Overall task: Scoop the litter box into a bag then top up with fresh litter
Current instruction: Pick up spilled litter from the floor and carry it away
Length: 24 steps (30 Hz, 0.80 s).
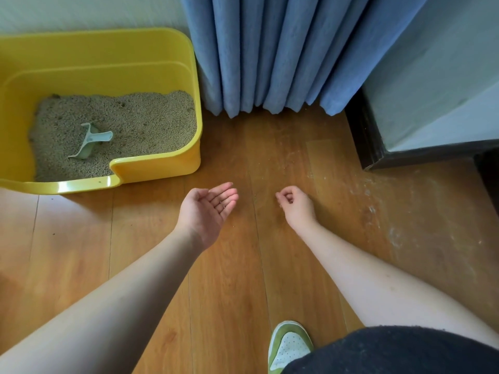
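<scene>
While both hands, left (pixel 208 209) flat, right (pixel 295 203) loosely curled, hold nothing, a scoop (pixel 90 140) lies in the litter box (pixel 159 168).

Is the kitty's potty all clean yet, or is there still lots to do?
Hard to tell what is done. The scoop lies in the litter inside the yellow box. Both hands are away from it: the left hand is open, the right hand loosely curled, maybe pinching a crumb. No bag or fresh litter shows, so topping up seems left.

Yellow litter box (pixel 151 168) sits on the floor at the far left, partly filled with beige litter (pixel 151 120). A pale scoop (pixel 90 141) lies in the litter, blade half buried, handle pointing right.
</scene>
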Each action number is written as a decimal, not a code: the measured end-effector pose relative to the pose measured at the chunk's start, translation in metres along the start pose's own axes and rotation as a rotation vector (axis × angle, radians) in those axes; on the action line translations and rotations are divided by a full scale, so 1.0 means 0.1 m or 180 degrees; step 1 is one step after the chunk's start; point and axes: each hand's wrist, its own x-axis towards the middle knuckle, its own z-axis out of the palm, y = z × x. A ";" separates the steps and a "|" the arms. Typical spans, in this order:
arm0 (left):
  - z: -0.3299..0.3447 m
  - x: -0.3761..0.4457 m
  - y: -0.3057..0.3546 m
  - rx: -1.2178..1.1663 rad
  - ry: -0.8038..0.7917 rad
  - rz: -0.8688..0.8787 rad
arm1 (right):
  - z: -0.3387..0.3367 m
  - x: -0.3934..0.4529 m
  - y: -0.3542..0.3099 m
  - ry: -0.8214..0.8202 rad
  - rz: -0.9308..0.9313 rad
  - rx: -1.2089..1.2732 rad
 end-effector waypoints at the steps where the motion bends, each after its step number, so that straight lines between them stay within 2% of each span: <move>1: -0.01 0.01 0.01 -0.0003 0.0004 0.0007 | -0.02 0.00 -0.04 -0.0128 0.0280 0.0699; 4: -0.05 0.01 0.00 0.0053 0.0036 0.0001 | -0.08 -0.04 -0.10 -0.0543 0.0873 0.2788; 6: -0.07 0.01 -0.01 0.0101 0.0030 -0.0015 | -0.08 -0.07 -0.08 -0.0798 0.1004 0.3426; 11: -0.07 -0.01 -0.01 0.0115 0.0023 -0.0016 | -0.05 -0.11 -0.04 -0.1182 0.1125 0.3790; 14: -0.08 -0.02 0.00 0.0080 0.0023 -0.0003 | -0.03 -0.11 -0.06 -0.1082 0.1237 0.3782; 16: -0.08 -0.03 0.01 0.0085 0.0024 0.0012 | -0.01 -0.09 -0.09 -0.0875 0.1209 0.3487; 17: -0.09 -0.03 0.02 0.0087 0.0035 0.0021 | 0.00 -0.09 -0.11 -0.0765 0.1099 0.3078; 19: -0.10 -0.03 0.03 0.0111 0.0027 0.0035 | 0.01 -0.08 -0.17 -0.0543 0.0639 0.1586; 21: -0.12 -0.03 0.05 0.0133 0.0027 0.0036 | 0.04 -0.05 -0.18 -0.0310 -0.0105 0.0049; 24: -0.15 -0.02 0.06 0.0086 0.0010 0.0035 | 0.11 0.01 -0.18 -0.0246 -0.0699 -0.0711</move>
